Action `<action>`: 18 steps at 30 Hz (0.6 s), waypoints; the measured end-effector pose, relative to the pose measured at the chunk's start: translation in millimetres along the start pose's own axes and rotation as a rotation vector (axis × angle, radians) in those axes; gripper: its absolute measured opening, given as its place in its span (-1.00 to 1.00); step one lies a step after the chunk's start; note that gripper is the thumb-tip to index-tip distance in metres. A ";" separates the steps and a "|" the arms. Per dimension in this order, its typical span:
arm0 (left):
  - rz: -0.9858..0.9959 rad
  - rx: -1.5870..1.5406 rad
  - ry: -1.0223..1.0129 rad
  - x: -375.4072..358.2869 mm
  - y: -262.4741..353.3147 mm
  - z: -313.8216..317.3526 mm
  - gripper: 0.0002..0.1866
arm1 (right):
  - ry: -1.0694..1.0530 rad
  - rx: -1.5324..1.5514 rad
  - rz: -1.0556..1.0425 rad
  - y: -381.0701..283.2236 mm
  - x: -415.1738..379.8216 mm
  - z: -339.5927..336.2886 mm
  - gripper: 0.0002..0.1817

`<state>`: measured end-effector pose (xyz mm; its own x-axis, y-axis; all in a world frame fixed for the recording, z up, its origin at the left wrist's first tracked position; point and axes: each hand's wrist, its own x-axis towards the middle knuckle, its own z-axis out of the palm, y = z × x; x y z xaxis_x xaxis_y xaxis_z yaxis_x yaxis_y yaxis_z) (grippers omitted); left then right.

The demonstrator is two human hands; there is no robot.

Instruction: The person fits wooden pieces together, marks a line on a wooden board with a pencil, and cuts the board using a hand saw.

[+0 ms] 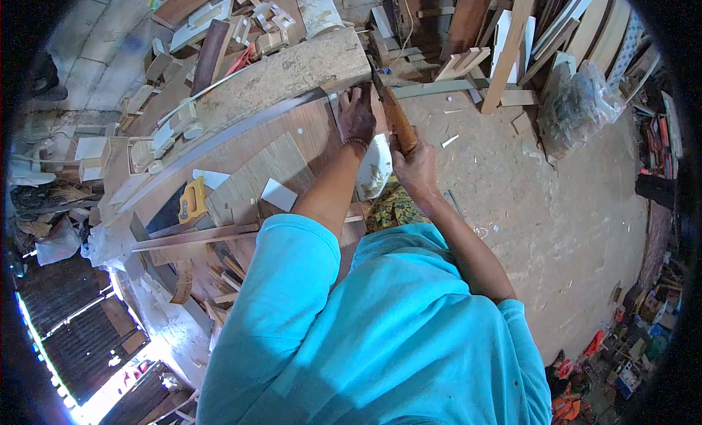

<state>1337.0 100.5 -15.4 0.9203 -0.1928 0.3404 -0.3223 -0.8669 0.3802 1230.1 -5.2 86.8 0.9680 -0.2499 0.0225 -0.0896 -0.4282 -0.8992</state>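
My right hand [414, 165] is wrapped round the brown wooden handle [398, 121] of a tool whose narrow dark metal end [376, 77] points away from me, beside the end of a thick wooden beam [292, 68]. My left hand [356, 118] reaches to the near side of that beam's end, fingers bent downward over the edge of the workbench; what they grip is hidden beneath them. Between my forearms shows a white, stained piece [376, 165] at the bench edge.
On the bench, a yellow-handled saw [193, 200] lies by a plywood sheet [263, 176] and a white block [278, 195]. Wood offcuts crowd the far left. Boards [512, 48] lean at the back right near a clear plastic bag [581, 107]. Chips dot the floor [512, 205].
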 end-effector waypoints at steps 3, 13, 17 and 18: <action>0.038 0.066 0.053 1.1 3.8 -13.2 -0.58 | -0.001 0.079 0.076 -0.9 -1.7 -2.2 -0.78; -0.034 -0.047 0.101 2.4 -5.9 7.6 -0.66 | -0.015 0.014 0.042 0.0 10.1 4.6 -0.80; -0.001 0.074 0.057 2.3 8.9 -17.3 -0.64 | -0.001 0.015 0.022 -2.4 6.2 -0.3 -0.82; -0.001 0.074 0.057 1.1 7.0 -13.9 -0.64 | -0.002 0.015 0.022 -2.9 5.2 -1.2 -0.82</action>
<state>1332.7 100.6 -0.5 0.9058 -0.1672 0.3894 -0.3020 -0.8992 0.3164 1235.2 -6.3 90.0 0.9663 -0.2574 0.0021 -0.1070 -0.4092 -0.9062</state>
